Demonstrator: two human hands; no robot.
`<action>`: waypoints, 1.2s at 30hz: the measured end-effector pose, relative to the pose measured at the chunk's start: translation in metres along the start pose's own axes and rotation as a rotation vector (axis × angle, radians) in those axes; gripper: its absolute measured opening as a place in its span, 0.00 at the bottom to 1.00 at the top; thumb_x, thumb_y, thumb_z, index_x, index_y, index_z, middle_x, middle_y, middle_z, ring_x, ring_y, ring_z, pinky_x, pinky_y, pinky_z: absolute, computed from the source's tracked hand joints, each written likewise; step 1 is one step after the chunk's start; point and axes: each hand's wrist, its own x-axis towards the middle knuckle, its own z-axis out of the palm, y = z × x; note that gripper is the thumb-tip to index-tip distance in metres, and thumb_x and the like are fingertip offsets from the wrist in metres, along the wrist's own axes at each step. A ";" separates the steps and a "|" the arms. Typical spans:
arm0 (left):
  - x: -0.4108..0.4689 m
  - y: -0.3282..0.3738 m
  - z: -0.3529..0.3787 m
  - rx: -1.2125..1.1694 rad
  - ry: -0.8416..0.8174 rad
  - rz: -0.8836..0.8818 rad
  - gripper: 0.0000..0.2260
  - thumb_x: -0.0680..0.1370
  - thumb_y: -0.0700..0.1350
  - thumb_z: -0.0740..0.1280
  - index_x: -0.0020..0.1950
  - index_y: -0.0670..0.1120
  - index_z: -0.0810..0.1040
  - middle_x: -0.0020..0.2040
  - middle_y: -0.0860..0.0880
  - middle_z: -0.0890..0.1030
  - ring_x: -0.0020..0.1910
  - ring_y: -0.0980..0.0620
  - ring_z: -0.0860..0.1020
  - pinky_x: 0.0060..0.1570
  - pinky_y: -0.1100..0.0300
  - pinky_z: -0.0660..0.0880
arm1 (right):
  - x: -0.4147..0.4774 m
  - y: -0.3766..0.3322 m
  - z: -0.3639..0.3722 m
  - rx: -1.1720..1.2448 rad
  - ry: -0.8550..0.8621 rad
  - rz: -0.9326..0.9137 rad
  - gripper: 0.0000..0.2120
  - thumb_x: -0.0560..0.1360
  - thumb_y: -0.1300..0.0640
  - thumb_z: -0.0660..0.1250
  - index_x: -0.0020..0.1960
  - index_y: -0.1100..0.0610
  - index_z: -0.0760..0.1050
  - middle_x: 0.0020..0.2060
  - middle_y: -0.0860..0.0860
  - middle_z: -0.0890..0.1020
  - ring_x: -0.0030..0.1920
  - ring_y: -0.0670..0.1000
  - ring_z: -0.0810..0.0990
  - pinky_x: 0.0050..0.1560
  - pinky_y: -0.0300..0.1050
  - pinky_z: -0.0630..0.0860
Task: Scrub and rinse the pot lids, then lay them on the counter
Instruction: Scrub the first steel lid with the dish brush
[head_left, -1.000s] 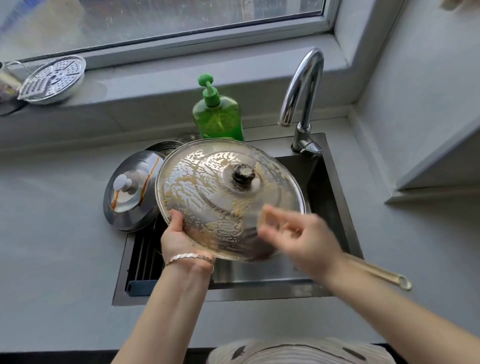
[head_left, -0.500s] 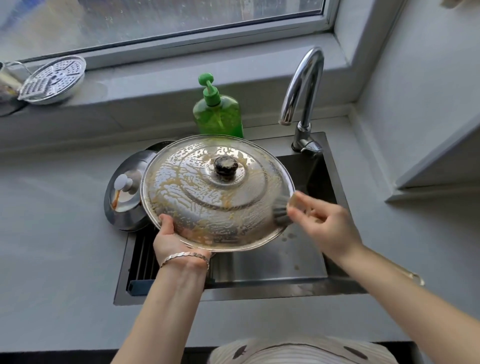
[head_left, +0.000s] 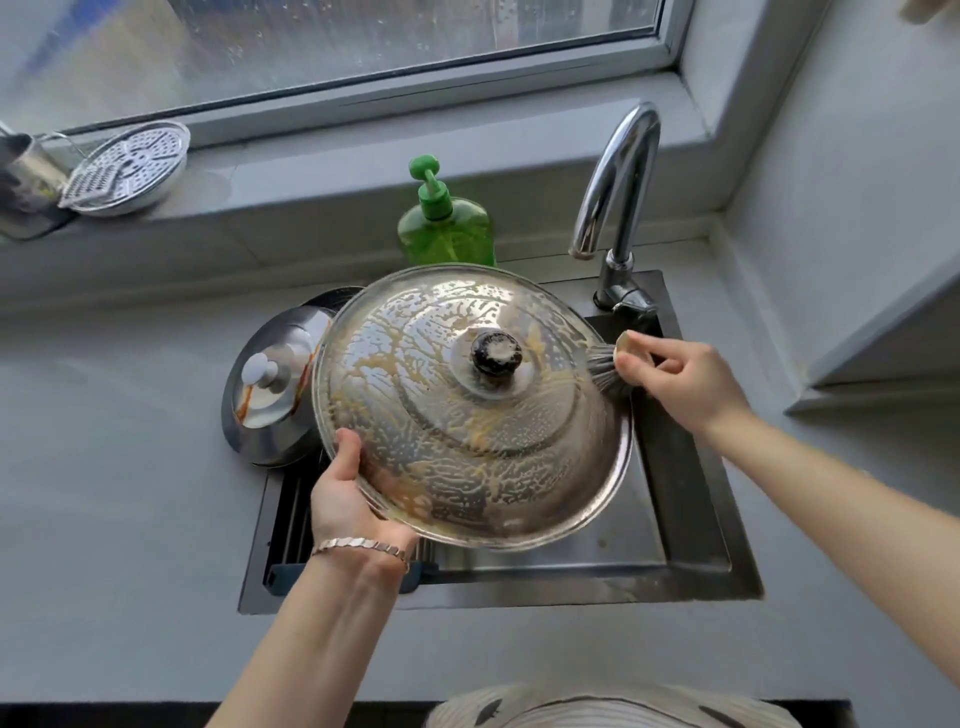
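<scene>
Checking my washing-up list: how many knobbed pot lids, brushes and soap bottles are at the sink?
Knobbed pot lids: 2 (large lid, small lid)
Brushes: 1 (brush)
Soap bottles: 1 (green bottle)
Total: 4

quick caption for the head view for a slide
Over the sink, the left hand holds a greasy large lid while the right hand holds a brush against its rim.

We're looking at a grey counter (head_left: 104, 493) with a dark steel sink (head_left: 696, 519) sitting sunk into it. A small steel lid (head_left: 270, 395) is lying knob-up at the sink's back-left corner, hanging partly over the rim. A green soap bottle (head_left: 447, 234) is standing just behind the sink, and the tap (head_left: 618, 208) is rising from the back-right corner. Up on the sill (head_left: 311, 171), a perforated metal disc (head_left: 130, 166) is leaning tilted.
</scene>
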 end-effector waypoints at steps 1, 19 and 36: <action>0.000 0.000 -0.001 0.013 0.007 -0.007 0.15 0.80 0.54 0.57 0.51 0.46 0.77 0.52 0.44 0.80 0.49 0.42 0.76 0.54 0.39 0.67 | 0.005 0.000 0.000 0.009 -0.005 0.023 0.19 0.72 0.44 0.68 0.62 0.44 0.76 0.27 0.47 0.72 0.37 0.50 0.74 0.45 0.46 0.70; 0.028 -0.036 0.022 0.595 0.115 0.234 0.13 0.77 0.50 0.65 0.41 0.41 0.78 0.43 0.43 0.82 0.44 0.44 0.80 0.50 0.47 0.77 | -0.012 0.081 0.005 0.118 0.027 0.326 0.16 0.71 0.43 0.68 0.57 0.46 0.79 0.51 0.48 0.82 0.48 0.54 0.82 0.58 0.53 0.76; 0.151 -0.138 0.015 1.064 0.379 0.028 0.24 0.80 0.53 0.57 0.50 0.31 0.78 0.52 0.34 0.79 0.53 0.37 0.76 0.55 0.52 0.72 | 0.031 0.073 0.011 0.202 -0.026 0.337 0.18 0.76 0.46 0.64 0.64 0.51 0.74 0.43 0.44 0.79 0.37 0.46 0.78 0.35 0.37 0.69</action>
